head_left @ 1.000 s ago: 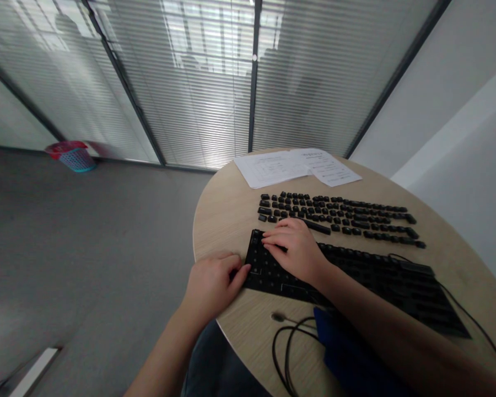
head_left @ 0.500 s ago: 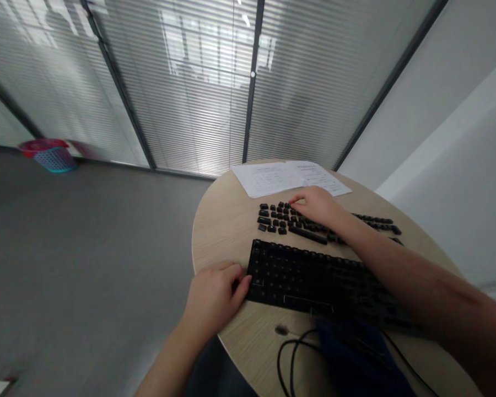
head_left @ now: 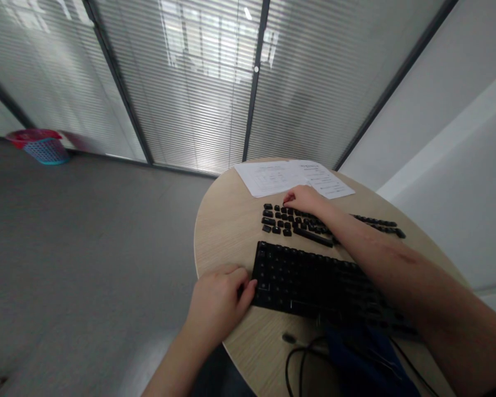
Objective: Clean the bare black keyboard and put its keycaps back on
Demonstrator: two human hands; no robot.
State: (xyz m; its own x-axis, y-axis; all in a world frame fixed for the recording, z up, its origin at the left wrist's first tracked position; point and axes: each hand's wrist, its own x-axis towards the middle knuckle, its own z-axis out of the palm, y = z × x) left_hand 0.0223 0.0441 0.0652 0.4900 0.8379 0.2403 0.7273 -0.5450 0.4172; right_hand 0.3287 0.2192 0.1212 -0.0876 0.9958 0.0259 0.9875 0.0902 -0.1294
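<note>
A black keyboard base (head_left: pixel 314 281) without its keycaps lies on a round wooden table (head_left: pixel 227 226). My left hand (head_left: pixel 219 300) grips the keyboard's near left corner, fingers curled around its edge. Beyond it, loose black keycaps (head_left: pixel 289 220) are laid out in rows. My right hand (head_left: pixel 308 199) reaches over the keyboard to the far row of keycaps, its fingers bent down and pinched on a keycap at the top of the rows.
Two printed paper sheets (head_left: pixel 273 176) lie at the table's far edge. A black cable (head_left: pixel 301 358) and a dark blue cloth (head_left: pixel 367 358) sit at the near edge. Glass walls with blinds stand behind; a red and blue basket (head_left: pixel 39 146) is on the grey floor.
My right hand left the keyboard's left end and moved away to the far rows of loose keycaps. My left hand stayed on the keyboard's corner.
</note>
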